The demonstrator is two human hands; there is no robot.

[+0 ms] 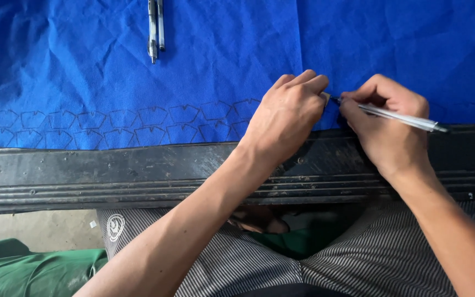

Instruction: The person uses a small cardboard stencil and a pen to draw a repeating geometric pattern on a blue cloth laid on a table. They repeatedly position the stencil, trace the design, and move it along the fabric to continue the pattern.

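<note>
Tracing shapes onto blue cloth at the table edge

Right hand [383,129] fingers pinch a white pen [397,117]; left hand [287,118] fingers curl together, pressing a small template [324,98] on the cloth [221,71]. Two spare pens [155,27] lie at eleven o'clock. Next, likely another outline beside the row [111,126].

Bare forearms, grey pinstriped trousers [358,258], white round emblem [115,226]

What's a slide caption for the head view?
Right hand draws with a pen on blue cloth; left hand holds a small template.
</note>
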